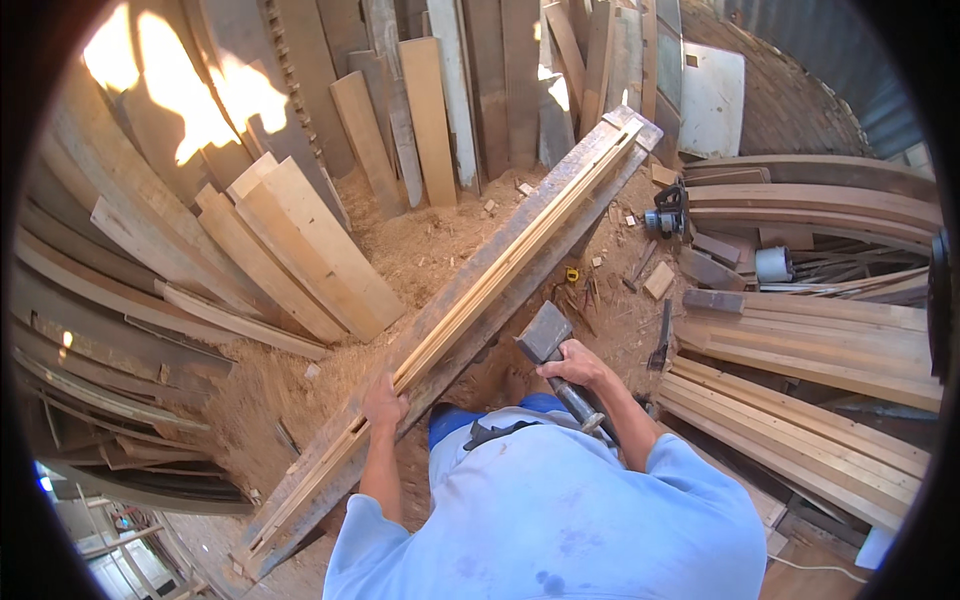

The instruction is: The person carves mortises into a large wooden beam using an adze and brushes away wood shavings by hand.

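A long, weathered plank bench point(455, 345) runs diagonally from lower left to upper right in front of me. Narrow pale wooden strips point(510, 262) lie lengthwise along it. My left hand point(382, 405) is closed around the strips toward their near end. In my right hand point(577, 366) is a dark tool point(544, 333) with a blocky, square-faced head and a cylindrical body, its metal end point(593, 421) pointing back toward me; its exact kind is unclear. The tool is held to the right of the bench, apart from the strips.
A yellow tape measure point(572, 274), a hammer point(641, 264) and wood offcuts lie on the sawdust-covered ground beyond the bench. A blue power tool point(664, 221) stands farther right. Stacked boards point(800, 430) line the right; upright planks point(320, 250) lean at left and back.
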Available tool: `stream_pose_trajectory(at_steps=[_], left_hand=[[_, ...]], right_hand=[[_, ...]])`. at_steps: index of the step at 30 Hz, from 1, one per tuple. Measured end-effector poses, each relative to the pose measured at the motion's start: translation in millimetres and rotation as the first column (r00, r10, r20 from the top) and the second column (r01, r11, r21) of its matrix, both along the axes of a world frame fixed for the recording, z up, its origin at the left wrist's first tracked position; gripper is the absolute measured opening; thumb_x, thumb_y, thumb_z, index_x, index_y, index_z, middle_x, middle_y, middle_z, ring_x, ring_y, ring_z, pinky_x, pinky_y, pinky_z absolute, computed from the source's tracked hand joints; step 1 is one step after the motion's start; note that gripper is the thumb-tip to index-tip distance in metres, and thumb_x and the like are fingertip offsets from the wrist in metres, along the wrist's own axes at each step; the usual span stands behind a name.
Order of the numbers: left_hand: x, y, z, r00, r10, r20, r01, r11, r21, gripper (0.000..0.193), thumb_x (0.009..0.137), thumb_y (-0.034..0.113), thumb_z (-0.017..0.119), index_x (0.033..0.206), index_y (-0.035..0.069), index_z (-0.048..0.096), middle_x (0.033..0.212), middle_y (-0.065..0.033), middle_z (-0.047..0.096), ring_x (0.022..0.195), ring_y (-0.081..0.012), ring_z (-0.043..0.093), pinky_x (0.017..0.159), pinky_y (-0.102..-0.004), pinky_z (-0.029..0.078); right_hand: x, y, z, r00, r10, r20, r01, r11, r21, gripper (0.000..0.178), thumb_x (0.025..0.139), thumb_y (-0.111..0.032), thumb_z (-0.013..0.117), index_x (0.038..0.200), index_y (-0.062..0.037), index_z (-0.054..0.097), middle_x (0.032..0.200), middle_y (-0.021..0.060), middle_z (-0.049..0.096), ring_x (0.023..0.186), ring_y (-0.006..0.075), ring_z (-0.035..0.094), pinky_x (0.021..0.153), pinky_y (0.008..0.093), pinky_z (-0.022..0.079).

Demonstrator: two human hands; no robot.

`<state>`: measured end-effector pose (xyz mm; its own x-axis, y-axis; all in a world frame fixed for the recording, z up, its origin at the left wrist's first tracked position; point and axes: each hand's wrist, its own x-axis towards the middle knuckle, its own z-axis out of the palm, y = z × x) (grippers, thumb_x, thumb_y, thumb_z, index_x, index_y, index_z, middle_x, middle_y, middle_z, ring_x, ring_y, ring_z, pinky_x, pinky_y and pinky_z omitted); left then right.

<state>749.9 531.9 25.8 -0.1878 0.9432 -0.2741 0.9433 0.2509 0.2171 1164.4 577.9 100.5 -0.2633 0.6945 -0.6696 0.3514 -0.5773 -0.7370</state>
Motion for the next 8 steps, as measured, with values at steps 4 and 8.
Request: stream_pose_trajectory(at_steps=[4, 8], left_hand=[[-3, 4, -1, 0.996, 0.015, -0.089, -0.026, 0.992, -0.127, 0.043, 0.074, 0.032, 0.082, 0.107, 0.011, 0.063, 0.108, -0.0188, 0.070, 0.102, -0.0397, 0.067, 0.085, -0.0499, 0.053], [11, 25, 15, 0.990, 0.018, -0.137, -0.061, 0.946, -0.317, 0.047, 0.077, 0.037, 0.081, 0.111, 0.010, 0.064, 0.112, -0.0210, 0.070, 0.110, -0.0375, 0.066, 0.092, -0.0467, 0.053]], right_hand=[[18, -8, 12, 0.999, -0.035, 0.000, 0.035, 0.998, 0.048, 0.029, 0.072, -0.026, 0.079, 0.084, -0.0026, 0.070, 0.075, 0.0036, 0.065, 0.069, 0.0156, 0.061, 0.063, 0.0341, 0.048], [47, -26, -12, 0.995, -0.076, 0.064, 0.070, 0.994, 0.089, 0.034, 0.072, -0.027, 0.078, 0.096, -0.0033, 0.074, 0.082, 0.0064, 0.069, 0.077, 0.0161, 0.065, 0.074, 0.0321, 0.051]])
